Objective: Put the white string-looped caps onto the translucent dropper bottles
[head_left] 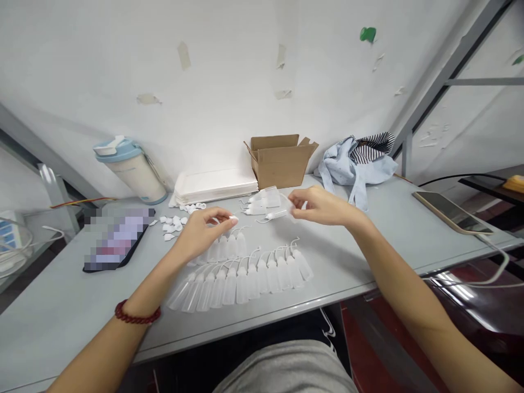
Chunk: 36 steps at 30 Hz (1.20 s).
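My left hand is closed in a pinch on a small white cap, above the back row of bottles. In my right hand the fingers close on the rear end of a translucent squeeze bottle, whose thin spout points left. A few more such bottles lie just behind it. In front of my left hand, a long row of translucent bottles with thin bent spouts lies side by side, with a shorter row behind, partly hidden. Loose white caps are scattered left of my left hand.
A phone with a blurred screen lies at the left, before a tumbler. Along the wall are a stack of white flat boxes, an open cardboard box and a light-blue cloth bag. Another phone, with a cable, lies right.
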Tool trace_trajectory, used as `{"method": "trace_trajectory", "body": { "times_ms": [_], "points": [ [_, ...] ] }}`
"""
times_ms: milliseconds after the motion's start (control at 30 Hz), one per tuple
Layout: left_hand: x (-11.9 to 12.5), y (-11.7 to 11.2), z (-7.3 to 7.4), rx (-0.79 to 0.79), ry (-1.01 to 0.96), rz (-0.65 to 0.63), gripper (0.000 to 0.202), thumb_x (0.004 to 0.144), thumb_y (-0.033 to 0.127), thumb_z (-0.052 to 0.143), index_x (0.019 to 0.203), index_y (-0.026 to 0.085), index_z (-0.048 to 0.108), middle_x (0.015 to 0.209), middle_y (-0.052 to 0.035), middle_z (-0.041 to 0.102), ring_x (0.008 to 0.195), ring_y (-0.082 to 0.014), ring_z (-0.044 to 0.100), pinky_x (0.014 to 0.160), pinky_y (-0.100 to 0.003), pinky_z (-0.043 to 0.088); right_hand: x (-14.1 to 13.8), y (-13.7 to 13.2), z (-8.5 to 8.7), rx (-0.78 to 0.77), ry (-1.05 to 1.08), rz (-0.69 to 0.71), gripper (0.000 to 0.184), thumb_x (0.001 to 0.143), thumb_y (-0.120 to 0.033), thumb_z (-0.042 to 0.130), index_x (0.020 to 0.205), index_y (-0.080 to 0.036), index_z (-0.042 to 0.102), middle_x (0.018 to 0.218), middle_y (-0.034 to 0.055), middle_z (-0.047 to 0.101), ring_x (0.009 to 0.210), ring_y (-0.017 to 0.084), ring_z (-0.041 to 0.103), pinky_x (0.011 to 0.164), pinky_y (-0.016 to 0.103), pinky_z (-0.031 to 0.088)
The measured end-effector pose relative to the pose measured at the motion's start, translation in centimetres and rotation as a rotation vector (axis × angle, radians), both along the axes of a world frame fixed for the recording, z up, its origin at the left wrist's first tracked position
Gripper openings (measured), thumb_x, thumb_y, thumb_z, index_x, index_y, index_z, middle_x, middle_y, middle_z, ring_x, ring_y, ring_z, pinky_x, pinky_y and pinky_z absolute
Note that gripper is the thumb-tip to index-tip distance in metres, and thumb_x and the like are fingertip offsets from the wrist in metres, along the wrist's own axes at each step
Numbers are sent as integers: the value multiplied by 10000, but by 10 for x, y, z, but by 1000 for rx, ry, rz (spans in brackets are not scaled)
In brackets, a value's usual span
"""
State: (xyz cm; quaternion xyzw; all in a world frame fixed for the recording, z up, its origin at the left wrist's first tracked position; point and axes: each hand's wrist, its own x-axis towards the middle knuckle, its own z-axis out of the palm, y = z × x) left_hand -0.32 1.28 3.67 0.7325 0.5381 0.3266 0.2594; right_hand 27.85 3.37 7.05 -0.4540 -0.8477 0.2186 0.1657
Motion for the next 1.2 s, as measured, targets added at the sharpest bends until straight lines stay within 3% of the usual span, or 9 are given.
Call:
{"method": "trace_trajectory", "body": {
  "times_ms": [133,300,567,800,933,1200],
  "points": [
    [12,-7,-2,-125,-204,-84,272,737,442,684,858,199,701,842,-36,715,762,-192,644,698,-304,502,-24,-3,-19,15,225,100,171,809,-203,492,936,-147,591,836,39,639,754,146,564,671,260,412],
    [21,-9,-10,-97,-259,-78,266,740,416,692,886,194,703,902,-45,714,818,-194,637,734,-307,504,-49,-8,-41,148,214,229,198,855,-180,473,1006,-149,598,895,52,614,787,159,544,719,289,422],
    [18,-8,-8,-121,-286,-96,289,742,427,679,887,176,687,910,-56,713,835,-203,641,731,-307,506,-59,-8,-58,268,234,326,307,917,-187,465,1209,-215,558,851,54,603,792,192,543,736,344,443],
    [17,-12,-3,-138,-218,-172,255,775,422,635,837,179,683,842,-39,708,762,-191,630,686,-299,489,-61,-14,-62,124,365,257,491,887,-170,470,1356,-187,326,917,69,636,799,182,572,747,342,447],
    [17,-13,-4,3,-116,-198,221,802,394,604,819,189,685,851,-38,707,785,-192,620,705,-303,484,-62,-18,-57,37,403,244,380,906,-193,439,1278,-199,363,825,30,605,728,164,541,697,320,424],
    [19,-17,-9,316,1,-248,132,821,288,584,841,194,675,858,-60,715,832,-211,617,731,-322,474,-61,-18,-53,-356,535,238,249,936,-321,435,1156,-215,387,706,-36,518,579,105,431,564,245,354]
  ]
}}
